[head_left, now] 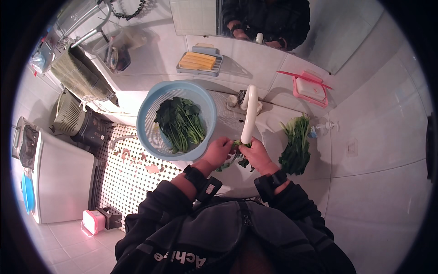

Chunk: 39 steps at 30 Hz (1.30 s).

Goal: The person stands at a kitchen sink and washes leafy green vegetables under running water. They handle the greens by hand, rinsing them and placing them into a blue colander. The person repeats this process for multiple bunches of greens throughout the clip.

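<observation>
Both hands are over a white sink [237,182], just beneath the tip of a white curved faucet [249,116]. My left hand [219,151] pinches one side of a small bunch of leafy greens [244,162]. The other side of the bunch is in the closed fingers of my right hand [257,156]; dark leaves hang below. To the left, a blue basin with a strainer [143,107] holds a pile of greens [181,123], stems toward the lower right. On the right ledge lies another bunch of greens [295,148], pale stem ends pointing away from me.
A clear pump bottle [323,129] stands beside the right-hand greens. On the wall are a soap rack with a yellow bar [198,60], a pink soap box [310,91] and a mirror [196,18]. A towel [83,75] hangs left; a pink-lit bucket [93,222] sits lower left.
</observation>
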Motion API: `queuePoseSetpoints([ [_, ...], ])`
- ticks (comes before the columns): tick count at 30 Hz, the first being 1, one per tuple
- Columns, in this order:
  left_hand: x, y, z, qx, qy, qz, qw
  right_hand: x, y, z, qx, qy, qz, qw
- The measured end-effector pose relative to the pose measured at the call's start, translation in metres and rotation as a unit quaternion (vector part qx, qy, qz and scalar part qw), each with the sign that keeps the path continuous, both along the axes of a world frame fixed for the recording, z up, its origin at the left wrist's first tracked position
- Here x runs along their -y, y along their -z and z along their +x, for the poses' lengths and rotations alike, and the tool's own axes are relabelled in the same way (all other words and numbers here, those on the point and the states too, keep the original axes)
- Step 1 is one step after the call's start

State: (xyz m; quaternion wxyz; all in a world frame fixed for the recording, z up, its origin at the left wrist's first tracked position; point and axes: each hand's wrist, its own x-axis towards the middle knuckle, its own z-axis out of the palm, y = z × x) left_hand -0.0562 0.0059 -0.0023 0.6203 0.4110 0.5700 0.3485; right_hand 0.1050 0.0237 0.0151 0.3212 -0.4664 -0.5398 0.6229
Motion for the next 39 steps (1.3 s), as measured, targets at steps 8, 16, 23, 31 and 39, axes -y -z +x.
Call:
queuePoseSetpoints([
  [8,0.001,-0.002,-0.002,0.091,0.014,-0.041,0.995,-0.003,0.013,-0.001,0.137,0.014,0.187,0.973],
  [16,-0.003,-0.005,-0.010,0.081,0.030,-0.064,0.994,-0.010,0.012,0.013,-0.037,0.031,-0.048,0.998],
  [23,0.002,-0.006,0.003,0.010,0.040,0.028,0.999,-0.006,0.004,0.004,-0.091,0.010,-0.131,0.987],
  [31,-0.002,-0.002,-0.005,-0.037,0.046,0.059,0.997,-0.009,0.014,0.010,0.081,-0.014,0.066,0.994],
  [39,0.003,-0.009,0.002,0.119,-0.012,-0.059,0.991,-0.009,0.009,0.013,-0.123,0.065,-0.082,0.987],
])
